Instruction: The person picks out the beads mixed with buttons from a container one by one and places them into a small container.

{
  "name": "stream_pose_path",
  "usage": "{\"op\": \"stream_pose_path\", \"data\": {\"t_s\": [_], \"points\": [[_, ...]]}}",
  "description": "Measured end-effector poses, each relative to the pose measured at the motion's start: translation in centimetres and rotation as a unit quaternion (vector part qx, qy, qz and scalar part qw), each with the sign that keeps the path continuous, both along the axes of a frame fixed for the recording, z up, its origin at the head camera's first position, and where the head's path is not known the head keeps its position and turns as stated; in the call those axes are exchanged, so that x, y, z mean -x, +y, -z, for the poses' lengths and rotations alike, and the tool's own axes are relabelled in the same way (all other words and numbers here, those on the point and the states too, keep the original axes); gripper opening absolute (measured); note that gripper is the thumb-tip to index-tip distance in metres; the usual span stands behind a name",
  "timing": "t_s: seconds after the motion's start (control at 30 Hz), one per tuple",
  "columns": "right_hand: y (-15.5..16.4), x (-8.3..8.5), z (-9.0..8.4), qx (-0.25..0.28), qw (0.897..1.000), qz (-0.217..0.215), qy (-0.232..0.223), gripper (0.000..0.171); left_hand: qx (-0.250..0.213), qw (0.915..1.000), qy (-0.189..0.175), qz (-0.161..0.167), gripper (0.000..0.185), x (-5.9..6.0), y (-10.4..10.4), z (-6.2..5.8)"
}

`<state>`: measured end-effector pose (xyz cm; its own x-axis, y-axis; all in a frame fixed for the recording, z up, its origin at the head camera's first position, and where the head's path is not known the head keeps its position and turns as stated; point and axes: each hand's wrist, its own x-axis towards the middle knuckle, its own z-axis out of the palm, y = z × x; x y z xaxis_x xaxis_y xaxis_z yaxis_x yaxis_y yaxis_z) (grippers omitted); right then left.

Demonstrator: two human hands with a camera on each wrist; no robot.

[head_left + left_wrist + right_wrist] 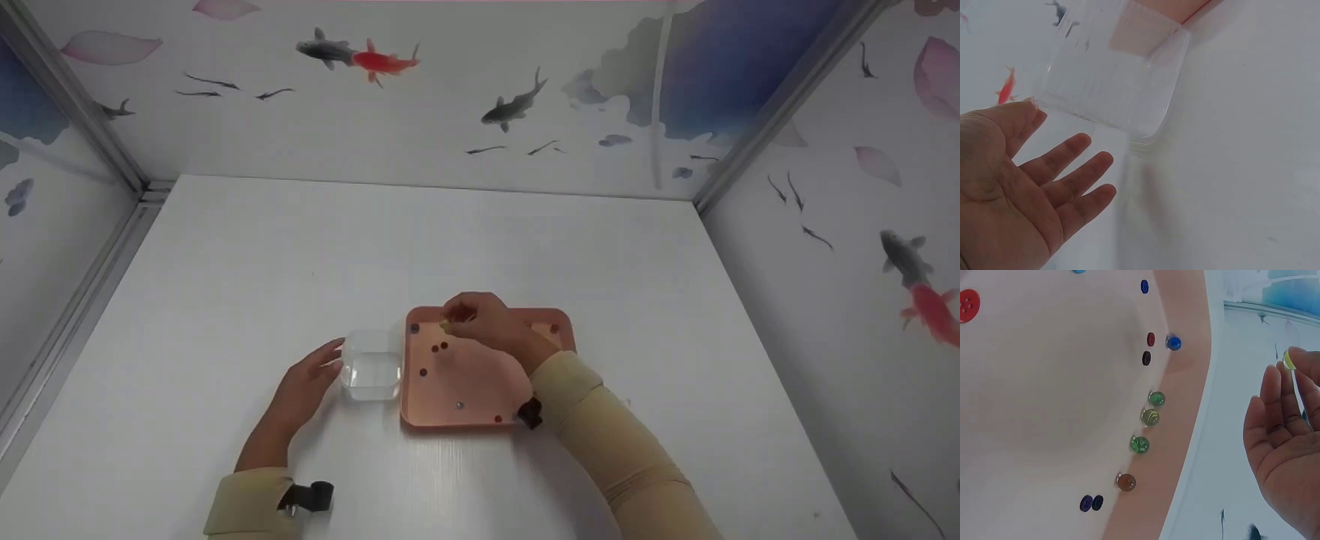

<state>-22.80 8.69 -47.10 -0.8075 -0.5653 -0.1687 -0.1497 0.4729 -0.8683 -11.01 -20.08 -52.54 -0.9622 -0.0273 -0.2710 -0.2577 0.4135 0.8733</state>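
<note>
We find the left hand (307, 386) lying flat on the white tabletop (247, 285), fingers straight and relaxed, holding nothing. Its fingertips (1081, 169) reach the near side of the clear square plastic box (370, 367); whether they touch it or stop just short we cannot confirm from the wrist view.

The box stands upright, directly beside the left wall of the pink rounded plastic tray (480, 386).

Over the tray's far left corner we note the right hand (484, 322), fingers curled together and pinching a small yellow-green glass marble (1288, 360) between thumb and fingertips, lifted clear of the tray floor. The box lies to the left of this grip and slightly nearer the person, with only the tray wall between; the left hand is the nearer to the box.

On the tray floor remain several green, amber and blue marbles (1148, 417) along one wall, with small dark buttons (1091, 503) and a red button (967, 305)
</note>
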Motion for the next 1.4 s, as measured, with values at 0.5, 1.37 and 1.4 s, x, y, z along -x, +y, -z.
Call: {"op": "stream_pose_path", "data": {"t_s": [0.5,1.37,1.4], "points": [[-3.3,-0.8,-0.1,0.021,1.000,-0.024,-0.002,0.018,0.012,0.9999,-0.007,-0.004,0.047,0.1,0.1,0.0],[-7.2,-2.7,-1.0,-0.095,0.991,-0.071,0.059,0.022,0.012,0.9995,-0.027,-0.013,0.048,0.1,0.2,-0.1],[-7.3,-2.7,-0.9,-0.096,0.990,-0.075,0.064,0.022,0.012,0.9995,-0.028,-0.013,0.048,0.1,0.2,-0.1]]}}
